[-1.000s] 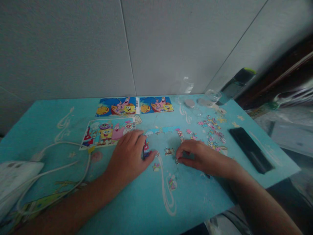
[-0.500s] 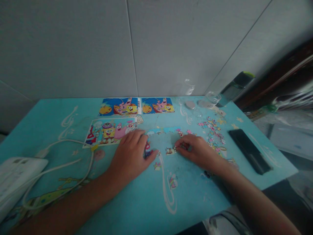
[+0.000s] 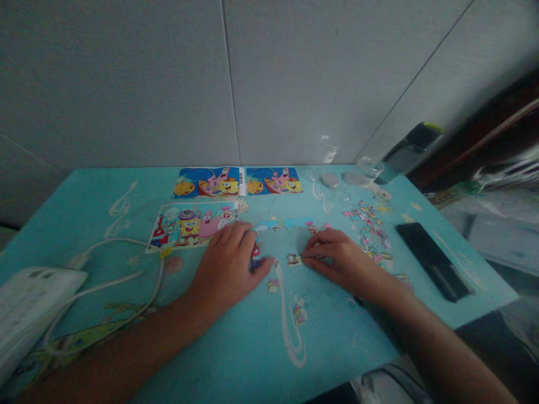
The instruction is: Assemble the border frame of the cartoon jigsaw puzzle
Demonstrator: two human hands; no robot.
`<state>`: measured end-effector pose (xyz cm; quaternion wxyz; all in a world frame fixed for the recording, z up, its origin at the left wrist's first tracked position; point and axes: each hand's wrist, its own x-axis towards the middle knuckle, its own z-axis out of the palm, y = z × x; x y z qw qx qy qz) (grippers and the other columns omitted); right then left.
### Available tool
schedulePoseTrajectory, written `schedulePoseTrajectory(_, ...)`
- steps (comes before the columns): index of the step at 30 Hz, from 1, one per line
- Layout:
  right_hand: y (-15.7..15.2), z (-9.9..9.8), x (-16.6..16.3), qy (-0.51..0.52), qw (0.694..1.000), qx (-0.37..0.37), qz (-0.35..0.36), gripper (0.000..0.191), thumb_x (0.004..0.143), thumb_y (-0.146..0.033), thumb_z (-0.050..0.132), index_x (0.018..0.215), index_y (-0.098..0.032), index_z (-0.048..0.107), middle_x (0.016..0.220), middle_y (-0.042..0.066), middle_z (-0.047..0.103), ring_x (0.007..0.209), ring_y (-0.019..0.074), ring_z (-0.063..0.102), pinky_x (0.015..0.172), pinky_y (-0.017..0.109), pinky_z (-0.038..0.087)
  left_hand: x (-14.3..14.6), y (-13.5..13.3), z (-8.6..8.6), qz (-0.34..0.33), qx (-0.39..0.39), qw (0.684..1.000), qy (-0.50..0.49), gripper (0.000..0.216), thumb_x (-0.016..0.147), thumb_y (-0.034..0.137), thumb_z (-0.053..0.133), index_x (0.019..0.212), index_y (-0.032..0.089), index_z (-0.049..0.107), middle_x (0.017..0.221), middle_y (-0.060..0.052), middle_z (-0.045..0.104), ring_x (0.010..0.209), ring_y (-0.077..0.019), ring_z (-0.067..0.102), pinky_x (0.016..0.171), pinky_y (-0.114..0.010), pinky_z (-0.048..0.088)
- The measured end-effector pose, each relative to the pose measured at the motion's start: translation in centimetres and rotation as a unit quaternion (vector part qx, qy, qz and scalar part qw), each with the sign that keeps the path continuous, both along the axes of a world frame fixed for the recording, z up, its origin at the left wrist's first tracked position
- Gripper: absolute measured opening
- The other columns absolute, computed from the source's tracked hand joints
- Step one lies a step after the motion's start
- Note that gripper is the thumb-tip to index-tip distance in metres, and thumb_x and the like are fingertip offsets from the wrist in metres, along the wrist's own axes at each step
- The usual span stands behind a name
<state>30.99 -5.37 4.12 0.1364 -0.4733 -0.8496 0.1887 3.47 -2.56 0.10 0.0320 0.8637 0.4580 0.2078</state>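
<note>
My left hand (image 3: 227, 264) lies flat on the turquoise table (image 3: 236, 336), fingers stretched out, its fingertips on a short column of joined puzzle pieces (image 3: 255, 255). My right hand (image 3: 343, 261) rests beside it, fingers close together and pressing down next to a small joined cluster of pieces (image 3: 293, 259). A strip of assembled top-edge pieces (image 3: 286, 224) lies just beyond both hands. Two loose pieces (image 3: 273, 285) (image 3: 300, 314) sit nearer to me.
A cartoon reference picture (image 3: 191, 224) and two smaller prints (image 3: 238, 182) lie at the back. A heap of loose pieces (image 3: 370, 227) and a black phone (image 3: 433, 261) are on the right. A white power strip (image 3: 29, 303) with cables sits left. Clear jars (image 3: 366, 168) stand near the wall.
My right hand has slid forward and left from near the table's centre up to the small cluster of pieces. My left hand has stayed in place.
</note>
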Motion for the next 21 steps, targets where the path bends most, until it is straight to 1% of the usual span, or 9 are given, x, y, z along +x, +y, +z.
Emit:
schedulePoseTrajectory(4, 0.0, 0.1, -0.1, -0.016, 1.0, 0.011, 0.017, 0.014, 0.097, -0.026, 0.065, 0.103, -0.028, 0.077, 0.105, 0.005, 0.071, 0.098, 0.0213, 0.065, 0.096, 0.042, 0.048, 0.0, 0.0, 0.0, 0.001, -0.002, 1.0, 0.005, 0.039, 0.088, 0.048, 0.066, 0.108, 0.015, 0.058, 0.125, -0.018, 0.059, 0.123, -0.0358, 0.055, 0.106, -0.055, 0.046)
schedulePoseTrajectory(8, -0.1, 0.4, -0.5, -0.005, 0.999, 0.018, 0.028, 0.014, 0.099, -0.026, 0.062, 0.103, -0.025, 0.075, 0.104, 0.005, 0.071, 0.101, 0.0218, 0.065, 0.095, 0.041, 0.048, 0.0, 0.0, 0.0, 0.0, 0.002, 1.0, 0.001, 0.039, 0.088, 0.049, 0.066, 0.108, 0.016, 0.059, 0.124, -0.017, 0.06, 0.123, -0.0358, 0.055, 0.105, -0.054, 0.047)
schedulePoseTrajectory(10, -0.1, 0.3, -0.7, 0.002, 0.999, 0.023, 0.022, 0.013, 0.098, -0.028, 0.064, 0.105, -0.023, 0.074, 0.105, 0.006, 0.071, 0.103, 0.0231, 0.064, 0.096, 0.042, 0.048, 0.0, 0.0, 0.0, -0.002, 0.003, 1.0, 0.002, 0.039, 0.089, 0.049, 0.066, 0.107, 0.016, 0.059, 0.124, -0.017, 0.06, 0.123, -0.0358, 0.055, 0.104, -0.055, 0.048)
schedulePoseTrajectory(13, -0.2, -0.3, -1.1, 0.005, 1.0, 0.029, 0.008, 0.025, 0.095, -0.034, 0.069, 0.116, -0.022, 0.072, 0.11, 0.009, 0.069, 0.106, 0.0251, 0.063, 0.097, 0.043, 0.049, 0.0, 0.0, 0.0, -0.002, 0.005, 1.0, 0.002, 0.039, 0.089, 0.048, 0.066, 0.109, 0.016, 0.058, 0.126, -0.017, 0.059, 0.123, -0.0354, 0.055, 0.105, -0.055, 0.047)
schedulePoseTrajectory(15, -0.1, -0.8, -1.5, 0.01, 0.999, 0.033, 0.01, 0.03, 0.094, -0.035, 0.07, 0.122, -0.023, 0.071, 0.11, 0.009, 0.068, 0.104, 0.0248, 0.063, 0.094, 0.042, 0.05, 0.0, 0.0, 0.0, -0.001, 0.007, 1.0, -0.002, 0.038, 0.088, 0.047, 0.066, 0.11, 0.017, 0.058, 0.126, -0.017, 0.059, 0.124, -0.0352, 0.055, 0.105, -0.055, 0.047)
schedulePoseTrajectory(18, 0.0, -1.5, -2.1, 0.027, 0.999, 0.036, 0.021, 0.027, 0.097, -0.033, 0.067, 0.12, -0.022, 0.073, 0.107, 0.01, 0.067, 0.099, 0.0229, 0.064, 0.091, 0.039, 0.052, 0.0, 0.0, 0.0, 0.001, 0.006, 1.0, -0.003, 0.036, 0.088, 0.046, 0.066, 0.109, 0.018, 0.058, 0.126, -0.017, 0.06, 0.123, -0.0354, 0.055, 0.104, -0.055, 0.047)
schedulePoseTrajectory(21, 0.1, -1.9, -2.5, 0.039, 0.998, 0.033, 0.024, 0.025, 0.099, -0.032, 0.063, 0.118, -0.02, 0.073, 0.105, 0.01, 0.067, 0.098, 0.0223, 0.064, 0.09, 0.039, 0.052, 0.0, -0.1, 0.0, 0.0, 0.006, 1.0, -0.005, 0.036, 0.09, 0.047, 0.065, 0.108, 0.017, 0.059, 0.126, -0.018, 0.059, 0.123, -0.0356, 0.055, 0.104, -0.056, 0.048)
